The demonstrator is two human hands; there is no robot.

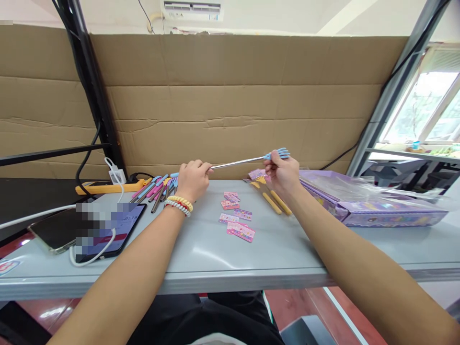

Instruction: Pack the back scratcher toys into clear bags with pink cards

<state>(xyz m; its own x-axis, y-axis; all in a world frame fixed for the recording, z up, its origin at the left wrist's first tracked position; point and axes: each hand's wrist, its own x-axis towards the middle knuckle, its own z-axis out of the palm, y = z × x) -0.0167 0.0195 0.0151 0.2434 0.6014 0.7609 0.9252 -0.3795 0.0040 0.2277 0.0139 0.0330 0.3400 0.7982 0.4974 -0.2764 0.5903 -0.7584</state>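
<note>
A telescopic back scratcher (237, 163) is stretched out level above the table, its thin metal rod showing between my hands. My left hand (194, 179) is closed around its handle end, and a bit of blue sticks out behind the fist. At the other end my right hand (283, 172) pinches the light blue claw head. Below lie several small pink and purple printed cards (241, 231). Near my left hand is a pile of blue, pink and yellow back scratchers (153, 189). Yellow-handled ones (272, 202) in clear wrapping rest beside my right hand.
A purple printed box (388, 213) with clear plastic on top stands at the right. Two phones (118, 235) (53, 230), a white cable and a yellow power strip (97, 188) are at the left. Cardboard (251, 105) walls off the back; metal posts rise at both sides.
</note>
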